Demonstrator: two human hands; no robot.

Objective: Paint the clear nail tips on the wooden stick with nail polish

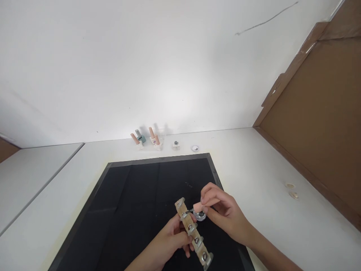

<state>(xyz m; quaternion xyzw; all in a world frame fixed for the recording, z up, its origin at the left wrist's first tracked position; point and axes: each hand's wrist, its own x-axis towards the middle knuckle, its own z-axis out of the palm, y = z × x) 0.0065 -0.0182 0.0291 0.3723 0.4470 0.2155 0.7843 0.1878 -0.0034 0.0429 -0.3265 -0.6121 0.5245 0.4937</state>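
Observation:
My left hand (166,244) grips a wooden stick (193,234) that carries several false nails on clear holders. It is held above a black mat (132,199). My right hand (222,212) pinches a pink-capped nail polish brush (197,207), its tip touching the second nail from the stick's far end. A small round dish (200,216) sits just under the brush cap, next to the stick.
Several nail polish bottles (146,140) stand in a row by the wall, with a small jar (176,145) and a lid (194,148) to their right. Two small pale discs (291,190) lie on the white table (254,169). A brown cardboard panel (318,113) stands at right.

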